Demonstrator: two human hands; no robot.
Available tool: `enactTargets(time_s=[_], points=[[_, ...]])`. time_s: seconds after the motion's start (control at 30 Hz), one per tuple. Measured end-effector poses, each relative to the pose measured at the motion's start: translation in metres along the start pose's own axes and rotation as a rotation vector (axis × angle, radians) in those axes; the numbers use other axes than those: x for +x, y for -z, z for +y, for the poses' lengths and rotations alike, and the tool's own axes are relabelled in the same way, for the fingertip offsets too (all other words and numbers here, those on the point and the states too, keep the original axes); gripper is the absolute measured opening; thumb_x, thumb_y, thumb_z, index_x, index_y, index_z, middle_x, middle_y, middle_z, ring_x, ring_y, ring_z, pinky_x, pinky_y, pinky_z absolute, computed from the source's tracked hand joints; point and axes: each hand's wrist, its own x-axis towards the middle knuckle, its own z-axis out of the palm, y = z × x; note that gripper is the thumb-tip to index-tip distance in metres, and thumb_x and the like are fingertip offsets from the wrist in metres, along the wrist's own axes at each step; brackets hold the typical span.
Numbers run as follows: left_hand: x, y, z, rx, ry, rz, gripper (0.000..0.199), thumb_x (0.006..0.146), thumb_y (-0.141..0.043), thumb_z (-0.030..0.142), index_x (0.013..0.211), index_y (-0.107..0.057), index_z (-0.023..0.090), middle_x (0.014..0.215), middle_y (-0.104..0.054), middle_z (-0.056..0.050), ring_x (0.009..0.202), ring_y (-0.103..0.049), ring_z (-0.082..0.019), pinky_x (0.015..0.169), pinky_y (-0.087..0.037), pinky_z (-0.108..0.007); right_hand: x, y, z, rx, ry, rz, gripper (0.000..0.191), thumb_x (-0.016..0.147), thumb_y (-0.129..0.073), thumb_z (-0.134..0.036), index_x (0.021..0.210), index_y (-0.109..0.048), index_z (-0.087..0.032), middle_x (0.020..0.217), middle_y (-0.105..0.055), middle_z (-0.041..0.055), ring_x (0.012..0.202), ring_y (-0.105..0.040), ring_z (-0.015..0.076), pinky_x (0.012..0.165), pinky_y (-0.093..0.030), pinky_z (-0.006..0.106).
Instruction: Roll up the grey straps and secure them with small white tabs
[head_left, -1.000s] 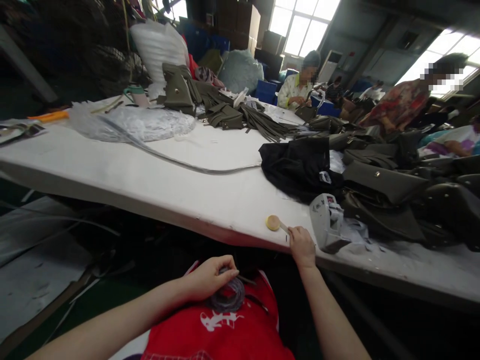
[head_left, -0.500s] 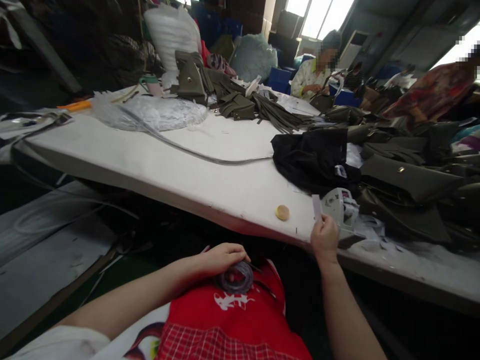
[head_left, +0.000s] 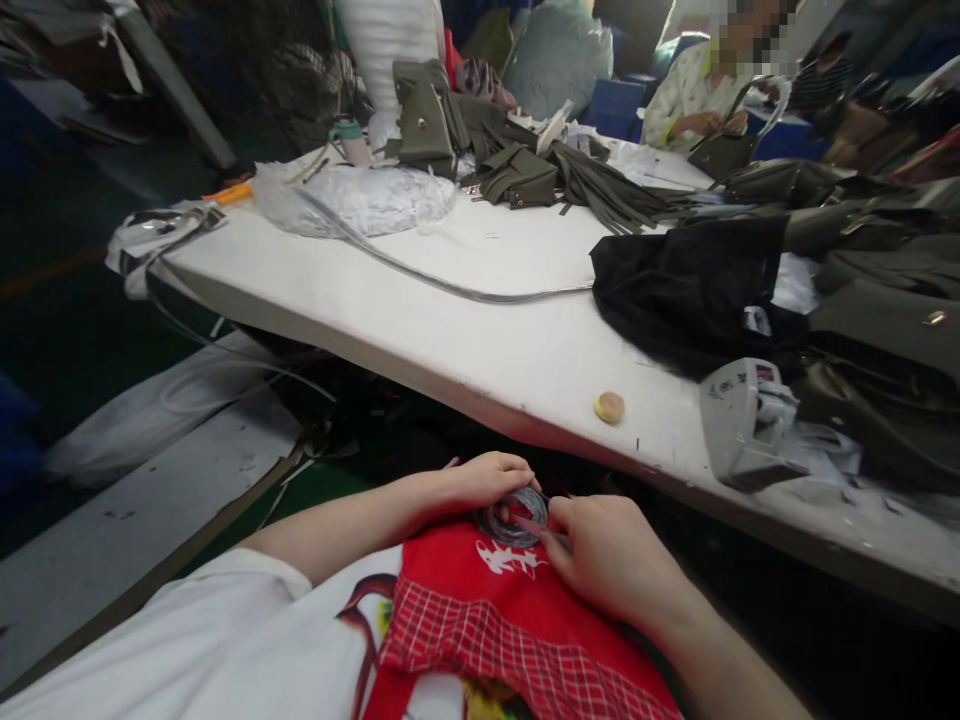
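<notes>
My left hand (head_left: 496, 478) is closed around a coil of grey cord (head_left: 495, 528), held against the red apron (head_left: 487, 610) at my lap. From the right, my right hand (head_left: 611, 550) pinches a short, translucent strip of tape (head_left: 529, 524) between thumb and fingers. The strip's free end lies over the coil's opening; whether it touches the cord, I cannot tell. On the table edge to the right stands a tape dispenser (head_left: 739, 420). A round yellow-and-tan piece (head_left: 610, 407) lies left of it.
The white table (head_left: 450, 340) bears a long grey cord (head_left: 480, 296), a plastic-wrapped bundle (head_left: 375, 200), a black cloth (head_left: 675, 290) and several dark olive bags (head_left: 885, 340). A person (head_left: 694, 105) handles a bag across the table. Cardboard and plastic lie below on the left.
My right hand has moved from beside the tape dispenser down to the coil, bringing the strip of tape. My left hand still holds the coil. The view has shifted left.
</notes>
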Motion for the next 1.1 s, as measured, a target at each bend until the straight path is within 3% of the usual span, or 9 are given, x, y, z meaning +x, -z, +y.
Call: enactTargets(time_s=[0.2, 0.37, 0.5, 0.6, 0.7, 0.87, 0.93, 1.0, 1.1], points=[[0.002, -0.002, -0.002, 0.085, -0.042, 0.027, 0.031, 0.085, -0.05, 0.044, 0.085, -0.063, 0.016, 0.06, -0.06, 0.0, 0.049, -0.059, -0.015, 0.046, -0.047, -0.024, 0.03, -0.023, -0.015, -0.113, -0.015, -0.053, 0.021, 0.087, -0.048, -0.019, 0.085, -0.069, -0.017, 0.076, -0.073, 0.0102, 0.063, -0.067, 0.0231, 0.053, -0.032, 0.031], [0.002, 0.003, -0.003, 0.171, -0.094, 0.107, 0.024, 0.081, -0.054, 0.035, 0.079, -0.066, 0.015, 0.069, -0.065, -0.002, 0.061, -0.059, -0.014, 0.055, -0.045, -0.022, 0.033, -0.03, -0.005, -0.03, -0.055, 0.029, 0.018, 0.088, -0.054, -0.03, 0.087, -0.068, -0.019, 0.077, -0.073, 0.0081, 0.065, -0.066, 0.0227, 0.055, -0.035, 0.03], [0.0, 0.007, 0.002, 0.219, -0.135, 0.108, 0.023, 0.081, -0.053, 0.027, 0.082, -0.072, 0.014, 0.079, -0.07, -0.003, 0.073, -0.062, -0.016, 0.066, -0.046, -0.023, 0.02, -0.024, 0.015, 0.288, -0.095, 0.063, 0.022, 0.082, -0.065, -0.038, 0.067, -0.062, -0.022, 0.063, -0.066, -0.0007, 0.058, -0.057, 0.015, 0.052, -0.031, 0.026], [-0.003, 0.005, 0.008, 0.252, -0.201, 0.075, 0.024, 0.081, -0.05, 0.023, 0.08, -0.072, 0.014, 0.078, -0.07, -0.002, 0.074, -0.061, -0.016, 0.066, -0.044, -0.022, 0.019, -0.025, 0.028, 0.576, -0.115, 0.164, 0.019, 0.084, -0.061, -0.034, 0.07, -0.063, -0.021, 0.066, -0.065, -0.0021, 0.06, -0.056, 0.0129, 0.055, -0.037, 0.024], [-0.007, 0.002, 0.011, 0.308, -0.275, 0.06, 0.028, 0.084, -0.053, 0.033, 0.076, -0.07, 0.013, 0.071, -0.066, -0.002, 0.067, -0.057, -0.016, 0.06, -0.041, -0.022, 0.03, -0.039, 0.036, 0.8, -0.149, 0.245, 0.021, 0.082, -0.063, -0.037, 0.072, -0.063, -0.019, 0.068, -0.065, -0.0002, 0.063, -0.057, 0.0138, 0.058, -0.041, 0.024], [-0.012, -0.002, 0.009, 0.383, -0.402, 0.109, 0.028, 0.087, -0.057, 0.036, 0.073, -0.066, 0.014, 0.072, -0.066, -0.003, 0.068, -0.058, -0.015, 0.064, -0.042, -0.022, 0.05, -0.075, 0.044, 1.281, -0.357, 0.084, 0.05, 0.08, -0.055, -0.064, 0.067, -0.059, -0.016, 0.054, -0.057, -0.0004, 0.047, -0.048, 0.0117, 0.048, -0.035, 0.024], [-0.014, -0.004, 0.009, 0.388, -0.446, 0.109, 0.027, 0.088, -0.056, 0.034, 0.073, -0.066, 0.014, 0.075, -0.066, -0.003, 0.071, -0.059, -0.016, 0.067, -0.043, -0.022, 0.054, -0.086, 0.042, 1.482, -0.376, 0.021, 0.051, 0.076, -0.058, -0.065, 0.068, -0.06, -0.015, 0.054, -0.056, -0.0011, 0.046, -0.046, 0.0103, 0.048, -0.034, 0.023], [-0.017, -0.004, 0.01, 0.408, -0.484, 0.113, 0.028, 0.09, -0.054, 0.033, 0.074, -0.066, 0.015, 0.076, -0.066, -0.003, 0.073, -0.059, -0.016, 0.07, -0.044, -0.023, 0.057, -0.091, 0.039, 1.589, -0.349, 0.047, 0.044, 0.068, -0.071, -0.056, 0.07, -0.062, -0.014, 0.057, -0.057, -0.0019, 0.05, -0.046, 0.0093, 0.051, -0.034, 0.022], [-0.023, -0.003, 0.014, 0.47, -0.549, 0.167, 0.029, 0.092, -0.052, 0.034, 0.077, -0.07, 0.016, 0.086, -0.064, -0.005, 0.083, -0.06, -0.016, 0.078, -0.045, -0.023, 0.057, -0.089, 0.032, 1.493, -0.313, 0.205, 0.035, 0.069, -0.074, -0.047, 0.072, -0.067, -0.013, 0.061, -0.061, -0.0003, 0.055, -0.048, 0.0113, 0.054, -0.037, 0.024]])
